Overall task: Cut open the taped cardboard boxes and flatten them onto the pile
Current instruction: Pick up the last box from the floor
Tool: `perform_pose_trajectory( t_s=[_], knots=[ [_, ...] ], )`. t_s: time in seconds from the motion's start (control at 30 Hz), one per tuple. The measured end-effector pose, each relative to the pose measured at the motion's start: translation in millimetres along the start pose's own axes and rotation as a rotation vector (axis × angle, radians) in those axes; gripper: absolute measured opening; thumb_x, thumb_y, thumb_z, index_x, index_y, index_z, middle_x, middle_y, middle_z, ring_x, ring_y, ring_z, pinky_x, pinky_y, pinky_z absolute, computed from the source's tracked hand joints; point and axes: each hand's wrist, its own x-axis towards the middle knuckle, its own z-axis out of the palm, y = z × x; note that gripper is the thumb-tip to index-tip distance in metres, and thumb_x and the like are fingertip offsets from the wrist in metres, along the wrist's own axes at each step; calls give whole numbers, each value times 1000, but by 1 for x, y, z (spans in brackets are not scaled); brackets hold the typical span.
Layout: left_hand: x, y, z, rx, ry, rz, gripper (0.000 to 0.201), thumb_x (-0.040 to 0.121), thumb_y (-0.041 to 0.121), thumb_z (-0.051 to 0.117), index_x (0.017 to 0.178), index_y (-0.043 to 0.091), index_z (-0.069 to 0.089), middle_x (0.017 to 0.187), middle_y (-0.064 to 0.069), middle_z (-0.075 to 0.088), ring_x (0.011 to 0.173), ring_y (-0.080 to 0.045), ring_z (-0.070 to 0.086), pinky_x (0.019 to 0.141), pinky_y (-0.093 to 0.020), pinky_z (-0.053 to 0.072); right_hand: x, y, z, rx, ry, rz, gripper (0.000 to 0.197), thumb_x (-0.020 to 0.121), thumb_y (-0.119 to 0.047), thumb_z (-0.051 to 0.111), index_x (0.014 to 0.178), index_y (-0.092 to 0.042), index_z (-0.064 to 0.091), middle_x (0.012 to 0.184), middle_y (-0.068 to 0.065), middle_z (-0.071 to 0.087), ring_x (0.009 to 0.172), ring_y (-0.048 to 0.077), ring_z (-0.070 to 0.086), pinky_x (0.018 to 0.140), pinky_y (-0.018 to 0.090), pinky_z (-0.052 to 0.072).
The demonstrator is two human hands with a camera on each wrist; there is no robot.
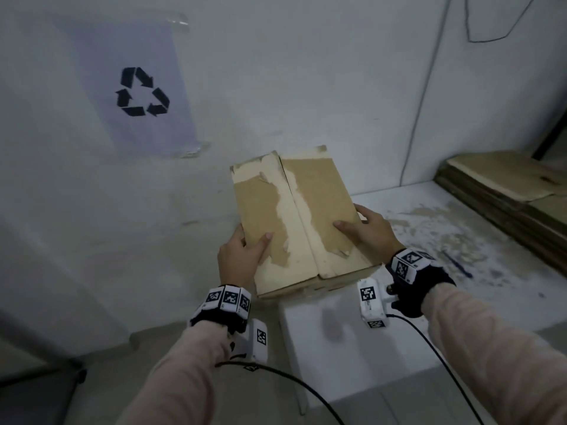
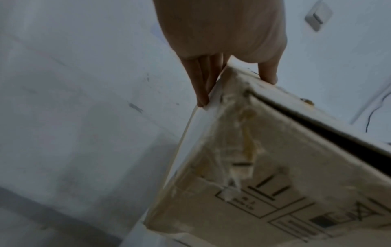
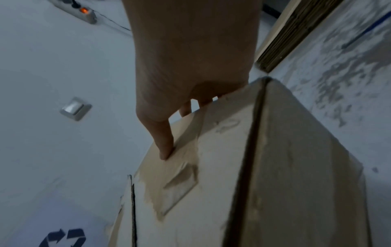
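White, scuffed tabletop (image 1: 352,338) under everything, with bare white wall behind it, so pretty dim storeroom vibes.

Nearest to me, both hands are on the closed brown cardboard box with pale torn tape strips down its top seam (image 1: 294,216). Left hand (image 1: 242,256) grips the near-left edge, thumb laid on top and fingers flat down the side wall. Right hand (image 1: 368,230) grips the opposite edge the same way, thumb on the top flap, fingers wrapped over the far side. So each hand is clamped on the box, which sits squarely between the two grips, at the table's left edge; can't tell if it's resting or lifted a bit.

Just beyond the right grip, out on the tabletop, there's a thin blue knife-or-pen-looking tool (image 1: 457,265), too blurry to say which. Farther out on that side is the stack of flattened brown cardboard sheets (image 1: 503,185). Past the left grip, up on the wall, a white paper sheet with a black recycling symbol (image 1: 141,92).

My read: this is the positioning step, box still closed. Next it needs setting down steady, one hand freed for a cutter, then slicing the centre seam.
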Motion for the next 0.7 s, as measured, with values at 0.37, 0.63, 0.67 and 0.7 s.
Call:
perform_pose_trajectory(
  t_s=[0.37, 0.63, 0.67, 0.7],
  knots=[
    [-20, 83, 189, -55, -654, -196, 142, 47, 80, 69, 151, 21, -6, 153, -9, 30, 134, -27, 39, 108, -41, 38, 17, 52, -188, -80, 128, -6, 61, 74, -30, 80, 131, -29, 56, 102, -1, 69, 87, 8, 65, 75, 25, 52],
    [12, 116, 319, 75, -810, -297, 126, 72, 71, 58, 148, 5, -18, 157, -15, 15, 141, -29, 27, 113, -39, 28, 108, 67, -268, -348, 145, -77, 58, 77, -28, 76, 131, -26, 57, 114, 1, 65, 106, 16, 59, 97, 34, 47],
    [16, 118, 330, 141, -839, -300, 123, 74, 73, 54, 148, 3, -15, 157, -17, 15, 140, -30, 28, 112, -39, 29, 117, 68, -273, -356, 124, -85, 55, 78, -27, 76, 130, -27, 58, 112, 1, 65, 106, 15, 59, 97, 33, 47],
    [20, 121, 338, 205, -863, -294, 124, 73, 78, 49, 149, 1, -12, 156, -18, 17, 139, -31, 29, 111, -39, 30, 125, 69, -276, -368, 95, -91, 53, 79, -27, 75, 130, -28, 58, 109, -1, 64, 104, 13, 58, 95, 29, 47]
  ],
)
